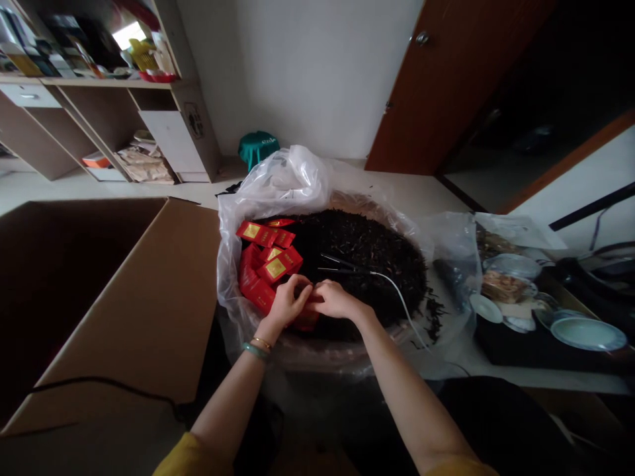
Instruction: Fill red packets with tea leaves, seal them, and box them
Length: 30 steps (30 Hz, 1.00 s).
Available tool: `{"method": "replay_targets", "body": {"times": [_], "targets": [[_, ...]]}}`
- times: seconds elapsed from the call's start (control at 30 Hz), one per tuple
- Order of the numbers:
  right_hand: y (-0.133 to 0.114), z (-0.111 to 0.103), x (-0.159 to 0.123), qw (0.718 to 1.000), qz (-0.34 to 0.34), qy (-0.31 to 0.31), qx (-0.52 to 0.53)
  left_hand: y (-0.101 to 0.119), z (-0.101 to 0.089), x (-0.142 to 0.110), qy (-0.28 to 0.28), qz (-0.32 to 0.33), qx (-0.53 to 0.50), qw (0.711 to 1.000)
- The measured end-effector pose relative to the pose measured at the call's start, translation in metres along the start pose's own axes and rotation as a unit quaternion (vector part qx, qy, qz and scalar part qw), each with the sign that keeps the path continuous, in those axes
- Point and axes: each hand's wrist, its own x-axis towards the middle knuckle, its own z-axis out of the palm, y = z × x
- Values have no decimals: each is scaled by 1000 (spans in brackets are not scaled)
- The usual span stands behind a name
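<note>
My left hand (288, 301) and my right hand (335, 299) meet with fingertips pinched together over a wide plastic-lined container. Between them is a red packet (311, 306), mostly covered by the fingers. Several red packets with gold labels (278, 266) lie in a pile just beyond and left of my left hand. Dark loose tea leaves (377, 241) fill the rest of the container. On the leaves, beyond my right hand, rests a tweezer-like tool (347, 266) with two thin arms and a white cable.
Clear plastic lining (297, 175) bunches around the container's rim. A large open cardboard box (173, 297) stands at the left. To the right are a plastic tub (510, 268) and a pale bowl (588, 332). Behind are a desk (114, 82), a green-covered bin (256, 149) and a brown door (446, 79).
</note>
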Motion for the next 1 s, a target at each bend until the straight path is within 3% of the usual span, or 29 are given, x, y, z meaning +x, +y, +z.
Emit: {"method": "replay_targets", "body": {"times": [0.07, 0.13, 0.3, 0.37, 0.57, 0.8, 1.0], "targets": [[1, -2, -1, 1000, 12, -25, -4, 3, -2, 0, -28, -2, 11, 1000], [3, -2, -2, 999, 33, -13, 0, 5, -3, 0, -45, 5, 20, 999], [12, -2, -8, 987, 65, 112, 99, 1, -1, 1, -28, 2, 46, 999], [15, 0, -10, 985, 54, 135, 94, 0, 0, 1, -26, 4, 48, 998], [16, 7, -8, 995, 40, 87, -3, -4, 3, 1, -20, 33, 32, 999], [13, 7, -6, 978, 47, 186, 88, -7, 3, 2, 13, 30, 23, 999], [17, 13, -3, 990, 45, 134, 10, -8, 4, 2, -4, 45, 21, 999]]}}
